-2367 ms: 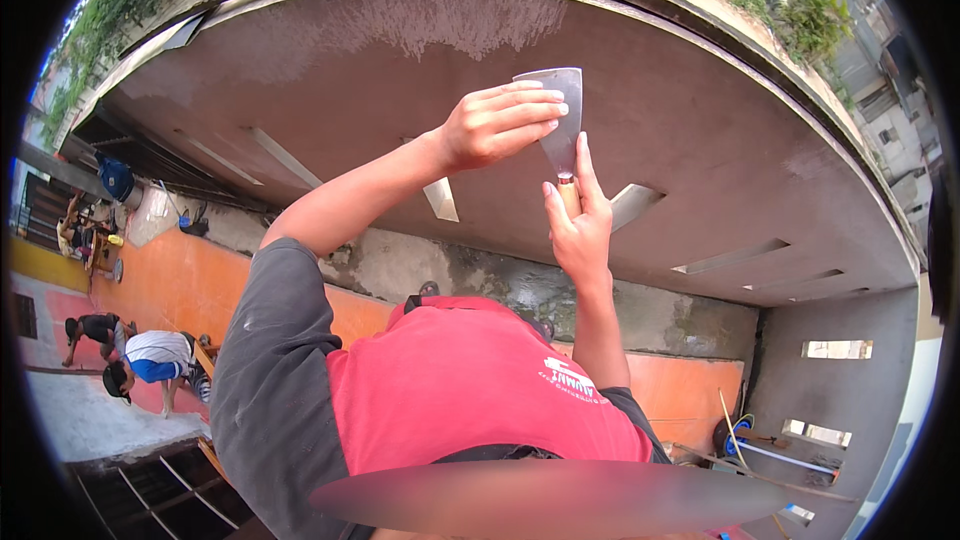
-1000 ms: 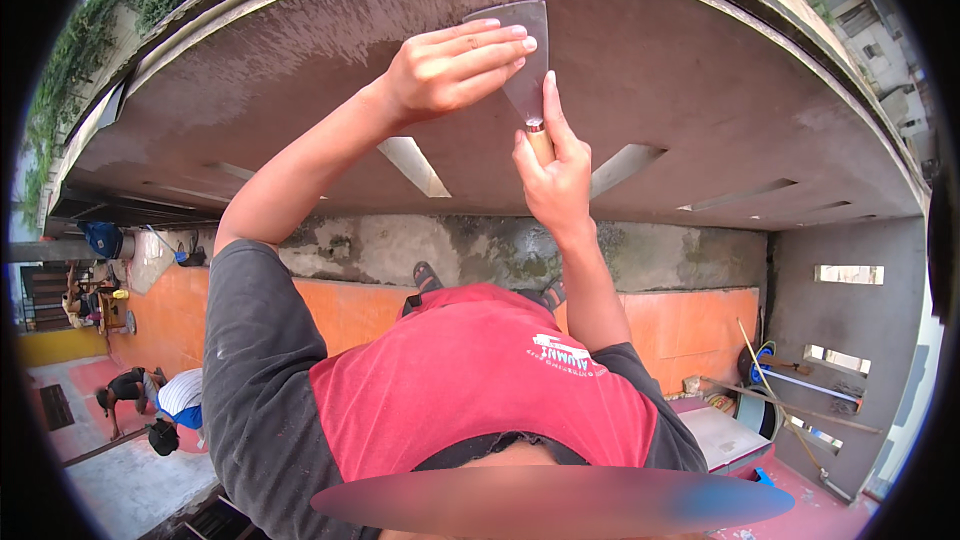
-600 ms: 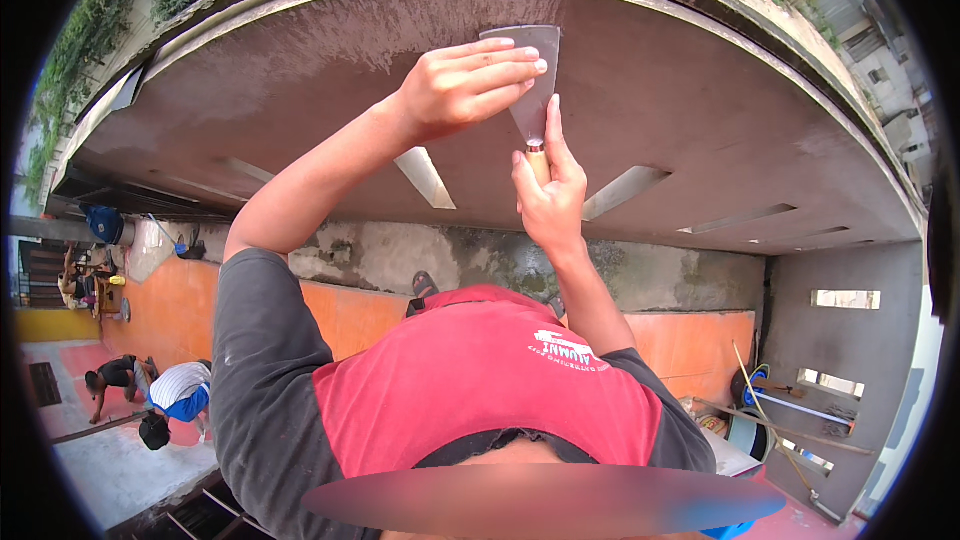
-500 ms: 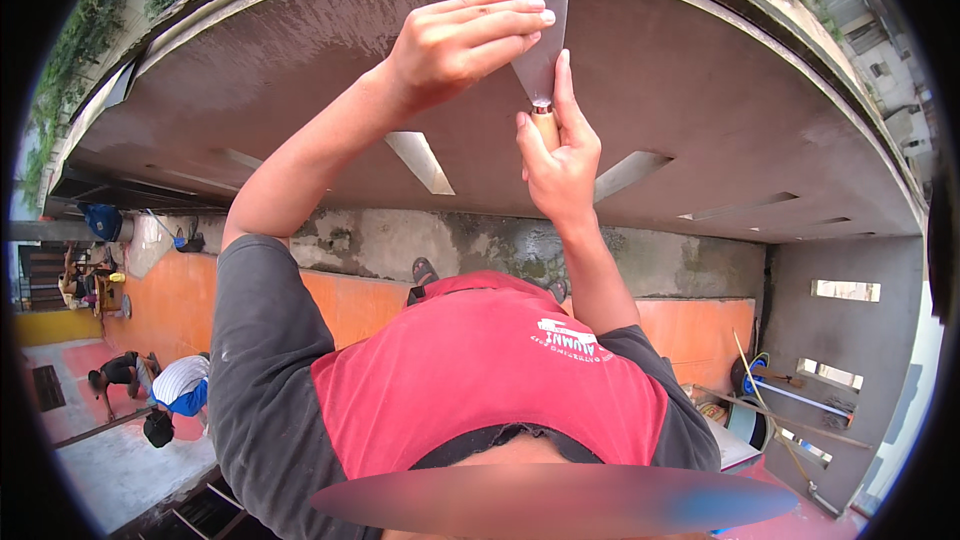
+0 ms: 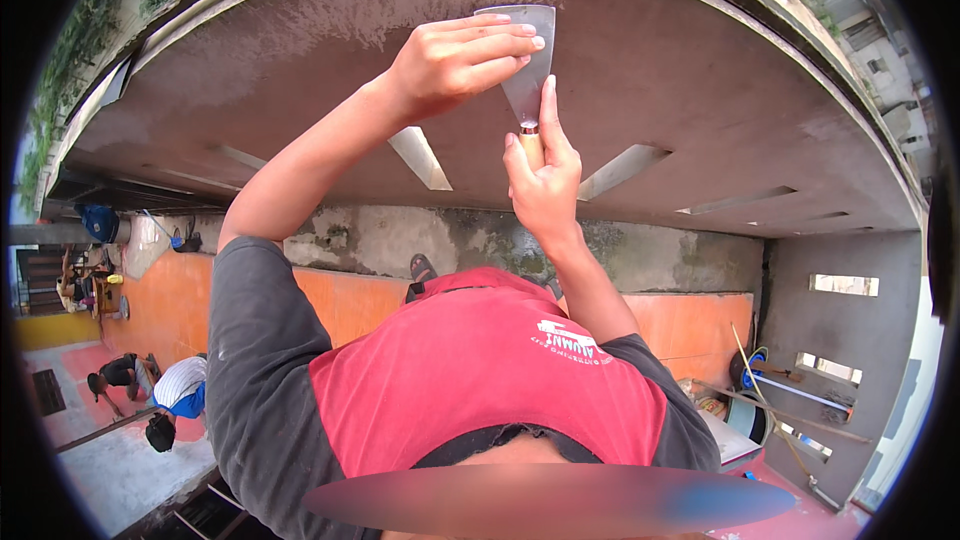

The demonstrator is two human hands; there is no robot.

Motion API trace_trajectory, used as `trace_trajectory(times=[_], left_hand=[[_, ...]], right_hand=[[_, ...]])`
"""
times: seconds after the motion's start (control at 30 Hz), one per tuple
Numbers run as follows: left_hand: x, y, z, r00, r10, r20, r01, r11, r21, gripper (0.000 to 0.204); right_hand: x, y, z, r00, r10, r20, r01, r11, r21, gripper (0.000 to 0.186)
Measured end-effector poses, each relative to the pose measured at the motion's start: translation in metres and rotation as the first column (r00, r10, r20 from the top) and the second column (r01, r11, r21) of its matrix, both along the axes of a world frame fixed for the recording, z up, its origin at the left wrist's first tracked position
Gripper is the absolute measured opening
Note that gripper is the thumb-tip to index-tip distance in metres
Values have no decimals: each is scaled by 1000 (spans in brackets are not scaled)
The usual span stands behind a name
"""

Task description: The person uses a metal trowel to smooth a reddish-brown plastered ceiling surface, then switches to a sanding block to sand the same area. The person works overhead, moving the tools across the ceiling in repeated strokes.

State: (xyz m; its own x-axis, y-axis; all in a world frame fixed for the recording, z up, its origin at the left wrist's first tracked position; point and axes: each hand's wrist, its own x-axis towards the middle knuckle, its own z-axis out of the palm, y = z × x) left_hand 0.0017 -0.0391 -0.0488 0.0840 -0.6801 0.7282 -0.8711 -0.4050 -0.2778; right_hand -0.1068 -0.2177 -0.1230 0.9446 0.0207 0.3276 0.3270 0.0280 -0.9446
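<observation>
you bring a broad steel scraper with a pale wooden handle [image 5: 524, 95] down from the top edge of a smooth, brown-grey wall [image 5: 680, 70], leaving a wider band of it showing above the blade; judging by the view, the steel rests against the wall at the right end of a pale, streaked patch [image 5: 370, 15]. your left hand [image 5: 450, 65] has its outstretched fingers pressed close together over the blade's face, though whether the hidden thumb pinches from behind cannot be told. your right hand [image 5: 545, 180] is wrapped round the handle, forefinger reaching up along the blade's edge. against the frame a moment earlier, both hands sit lower with the tool, their grip looking unchanged. light slanted slots [image 5: 625, 172] open in the wall on either side of your right hand, while off to your left a person in a dark top [image 5: 120, 372] and another in a white-and-blue top [image 5: 182, 382] bend low.
</observation>
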Motion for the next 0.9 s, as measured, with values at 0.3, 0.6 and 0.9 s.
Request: trace_trajectory(times=[0.3, 0.6, 0.9], left_hand=[[2, 1, -3, 1000, -1, 8, 1, 1000, -7, 14], [-50, 17, -44, 995, 83, -57, -87, 993, -80, 27], [-184, 62, -200, 588, 108, -802, -480, 844, -238, 18]], right_hand=[[-1, 1, 2, 1000, -23, 19, 24, 999, -39, 75], [5, -25, 0, 988, -133, 74, 136, 990, -36, 78], [-16, -60, -35, 996, -85, -36, 74, 968, -239, 76]])
